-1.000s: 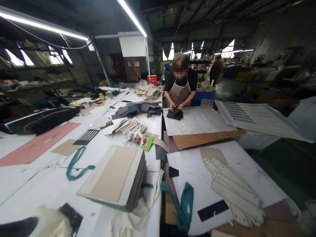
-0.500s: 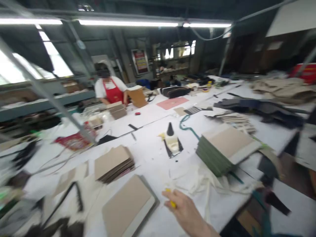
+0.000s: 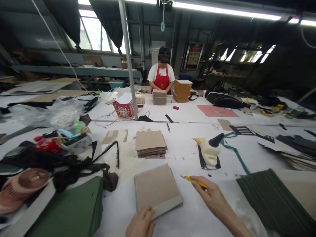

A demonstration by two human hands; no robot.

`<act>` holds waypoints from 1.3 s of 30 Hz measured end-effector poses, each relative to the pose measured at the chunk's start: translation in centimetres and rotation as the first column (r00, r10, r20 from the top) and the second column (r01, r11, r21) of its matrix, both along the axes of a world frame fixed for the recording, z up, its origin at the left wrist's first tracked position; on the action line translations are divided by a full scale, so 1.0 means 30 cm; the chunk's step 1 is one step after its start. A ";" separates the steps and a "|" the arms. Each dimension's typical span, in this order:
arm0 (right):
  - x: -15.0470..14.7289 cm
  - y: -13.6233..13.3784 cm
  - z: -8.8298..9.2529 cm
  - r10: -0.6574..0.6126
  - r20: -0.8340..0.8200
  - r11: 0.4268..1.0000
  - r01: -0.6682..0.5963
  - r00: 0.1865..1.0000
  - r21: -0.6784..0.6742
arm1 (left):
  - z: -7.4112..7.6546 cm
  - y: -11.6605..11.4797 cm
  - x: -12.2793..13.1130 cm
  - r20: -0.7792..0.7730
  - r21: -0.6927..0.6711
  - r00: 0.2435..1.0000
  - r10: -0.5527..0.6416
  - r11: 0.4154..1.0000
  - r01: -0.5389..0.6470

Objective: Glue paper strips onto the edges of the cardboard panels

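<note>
My right hand (image 3: 209,194) pinches a yellow tool (image 3: 197,182) with a thin pale tip, just right of a flat beige panel (image 3: 158,184) with a light grey border. On that panel's near edge rests my left hand (image 3: 142,222), its fingers together; whether it grips the edge is hard to tell. Behind the panel lies a stack of beige pieces (image 3: 151,142). A cream-coloured container with a dark nozzle (image 3: 211,153) stands on a black scrap beyond my right hand.
Green pieces lie at the left (image 3: 71,207) and right (image 3: 274,197). A pink fan (image 3: 33,181) and black straps are at the left. Across the white table (image 3: 182,130), a person in a red apron (image 3: 162,79) stands behind stacked panels. A metal pole (image 3: 128,59) rises mid-table.
The view has swung left, so the scene has shifted right. My left hand has come into view at the panel's near edge. My right hand still holds the yellow tool.
</note>
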State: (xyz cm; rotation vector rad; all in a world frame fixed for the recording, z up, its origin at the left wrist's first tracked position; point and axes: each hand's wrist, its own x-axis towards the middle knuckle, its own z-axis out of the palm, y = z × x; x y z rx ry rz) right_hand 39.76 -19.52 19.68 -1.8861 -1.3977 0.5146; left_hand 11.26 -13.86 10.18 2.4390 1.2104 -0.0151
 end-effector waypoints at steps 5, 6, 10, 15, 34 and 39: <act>-0.041 0.226 -0.033 0.170 -0.144 0.982 -0.180 0.975 -0.059 | -0.106 0.098 0.190 0.092 0.050 0.986 0.139 0.988 -0.144; -0.058 0.265 -0.050 0.197 -0.185 0.976 -0.211 0.963 -0.061 | -0.127 0.116 0.207 0.062 0.060 0.986 0.155 0.986 -0.158; -0.143 0.411 -0.123 0.299 -0.277 0.947 -0.320 0.913 -0.034 | -0.188 0.165 0.219 -0.049 0.049 0.983 0.177 0.983 -0.175; -0.244 0.557 -0.184 0.447 -0.218 0.888 -0.461 0.868 -0.015 | -0.199 0.182 0.205 -0.106 0.016 0.983 0.147 0.989 -0.146; 0.018 0.585 -0.219 0.415 0.216 0.891 -0.347 0.883 -0.295 | -0.210 0.199 0.216 -0.113 -0.057 0.984 0.139 0.988 -0.146; 0.075 0.457 -0.143 0.211 0.191 0.975 -0.193 0.959 -0.108 | -0.181 0.214 0.119 0.158 -0.074 0.954 0.254 0.967 -0.245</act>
